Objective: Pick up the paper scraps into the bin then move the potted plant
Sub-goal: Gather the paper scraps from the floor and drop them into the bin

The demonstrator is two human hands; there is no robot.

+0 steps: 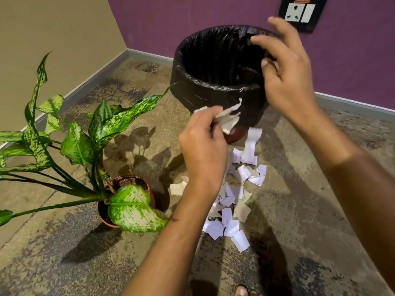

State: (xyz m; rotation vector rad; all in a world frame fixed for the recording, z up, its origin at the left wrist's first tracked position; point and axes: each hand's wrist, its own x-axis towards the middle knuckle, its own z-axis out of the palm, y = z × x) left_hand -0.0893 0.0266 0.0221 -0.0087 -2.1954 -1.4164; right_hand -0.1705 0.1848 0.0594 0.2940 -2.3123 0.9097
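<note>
mottled brown floor (299, 189). on it: lined bin (215, 90), potted plant (128, 201) left of scattered paper scraps (233, 210).

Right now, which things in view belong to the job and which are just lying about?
Job:
- paper scraps on the floor
- scraps pinched in the left hand
- bin with black liner, right hand open over its rim
- potted plant

Not part of it:
- wall socket
- skirting board
- toes at the bottom edge
</note>
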